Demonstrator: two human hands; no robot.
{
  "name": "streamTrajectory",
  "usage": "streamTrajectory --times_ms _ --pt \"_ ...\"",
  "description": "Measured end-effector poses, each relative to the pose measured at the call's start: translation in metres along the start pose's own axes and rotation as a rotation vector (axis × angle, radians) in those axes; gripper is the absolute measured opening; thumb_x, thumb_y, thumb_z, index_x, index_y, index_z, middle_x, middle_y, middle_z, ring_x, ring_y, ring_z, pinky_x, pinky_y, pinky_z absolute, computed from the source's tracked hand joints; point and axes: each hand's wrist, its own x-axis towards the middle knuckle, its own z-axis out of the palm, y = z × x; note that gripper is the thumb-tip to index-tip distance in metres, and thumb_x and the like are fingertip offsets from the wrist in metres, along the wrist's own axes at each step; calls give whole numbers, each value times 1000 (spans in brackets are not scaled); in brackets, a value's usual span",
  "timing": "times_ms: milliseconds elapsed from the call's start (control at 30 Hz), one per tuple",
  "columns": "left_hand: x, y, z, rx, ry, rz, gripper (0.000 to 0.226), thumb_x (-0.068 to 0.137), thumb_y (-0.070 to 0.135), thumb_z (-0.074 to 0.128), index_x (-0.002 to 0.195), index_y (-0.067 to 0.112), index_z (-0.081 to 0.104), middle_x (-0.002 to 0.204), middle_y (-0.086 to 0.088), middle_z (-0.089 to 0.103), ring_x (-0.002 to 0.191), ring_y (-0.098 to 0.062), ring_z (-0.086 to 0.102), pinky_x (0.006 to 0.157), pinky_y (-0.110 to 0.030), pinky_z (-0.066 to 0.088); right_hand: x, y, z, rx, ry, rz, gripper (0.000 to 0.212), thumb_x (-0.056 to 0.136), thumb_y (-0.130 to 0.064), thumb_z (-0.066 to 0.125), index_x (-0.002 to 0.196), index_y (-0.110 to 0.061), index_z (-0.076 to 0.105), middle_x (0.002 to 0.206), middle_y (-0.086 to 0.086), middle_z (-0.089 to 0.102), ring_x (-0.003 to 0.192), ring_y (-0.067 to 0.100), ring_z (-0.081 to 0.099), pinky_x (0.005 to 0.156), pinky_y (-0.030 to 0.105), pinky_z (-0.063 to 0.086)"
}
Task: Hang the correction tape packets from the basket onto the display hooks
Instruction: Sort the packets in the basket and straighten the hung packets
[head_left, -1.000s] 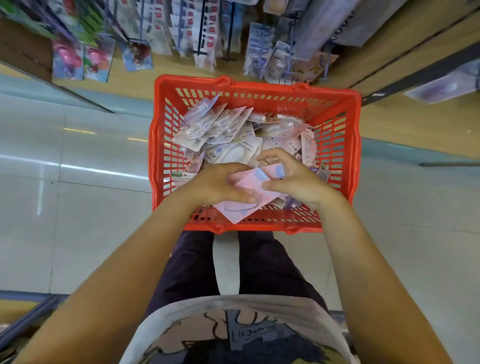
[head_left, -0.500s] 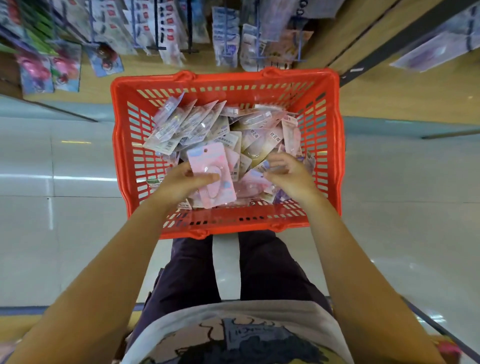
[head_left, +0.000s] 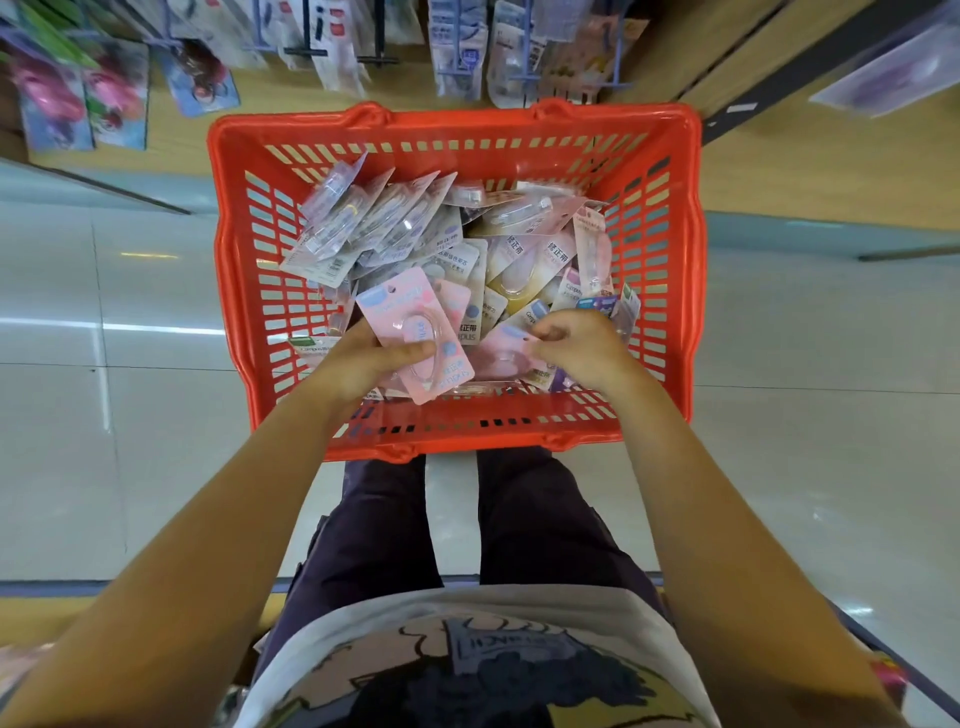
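Left hand (head_left: 363, 364) grips pink packet (head_left: 415, 332); loose packets (head_left: 374, 228) crowd basket (head_left: 675, 260).

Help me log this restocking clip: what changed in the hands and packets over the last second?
The pink packet, held flat by both hands a second ago, now stands up in the left hand alone. The right hand let go and moved right, its fingers now curled on another pink packet in the pile. The red basket still holds the heap; nothing is hung yet.
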Motion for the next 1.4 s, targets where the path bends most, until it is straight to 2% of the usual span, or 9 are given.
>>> streamTrajectory --times_ms 233,500,600,733,933,1033,1167,1267,1400 --pt "-6 17 6 -71 -72 14 36 80 18 79 115 23 69 98 7 79 94 -11 75 76 -29 57 -19 -19 -29 775 50 -113 7 85 -30 78 86 -23 76 87 5 66 84 26 60 77 41 49" --pt "-16 42 21 -210 -116 72 41 85 24 79 124 23 66 112 7 78 106 -12 74 84 -23 58 -19 -82 -11 826 177 -60 12 99 -20 63 90 -22 72 83 -8 73 79 7 67 81 27 54" --pt "-21 42 24 -282 -111 101 50 80 29 74 128 21 62 112 4 78 106 -14 74 83 -27 59 -20 -105 12 722 180 47 7 103 -29 58 101 -26 64 96 -15 65 90 5 62 87 25 48" --pt "-27 40 15 -351 12 104 78 70 32 90 138 14 56 122 -6 75 114 -29 72 95 -45 59 -24 -124 43 537 162 -25 18 103 -29 54 120 -30 62 138 3 54 115 12 55 81 19 41" --pt "-38 38 -10 -394 130 193 79 67 27 88 139 18 58 127 -8 72 118 -27 70 98 -45 56 -29 -141 78 483 -60 -128 47 105 -50 40 150 -41 39 160 -11 33 138 -1 37 117 29 28" --pt "-51 42 -33 -408 193 269 66 74 17 89 134 15 62 120 -7 75 111 -24 72 95 -45 58 -23 -153 81 461 -54 -184 54 98 -63 42 150 -47 37 155 -23 35 142 2 36 118 36 31" --pt "-67 36 -79 -388 310 364 61 74 14 88 129 8 62 115 -7 75 103 -20 72 84 -35 59 4 -167 67 396 280 -139 50 96 -43 63 143 -32 48 144 -1 50 128 15 52 106 37 45" --pt "-73 33 -101 -386 399 375 80 62 31 92 133 9 60 121 -10 74 107 -21 72 83 -35 59 27 -178 78 254 252 -75 52 90 -53 67 135 -29 52 138 3 49 119 18 52 96 34 45" --pt "-70 30 -110 -327 432 361 69 58 37 91 120 21 66 110 3 77 103 -16 74 83 -34 59 52 -188 99 165 280 -17 64 74 -73 69 120 -29 63 136 7 55 124 26 55 99 36 47"
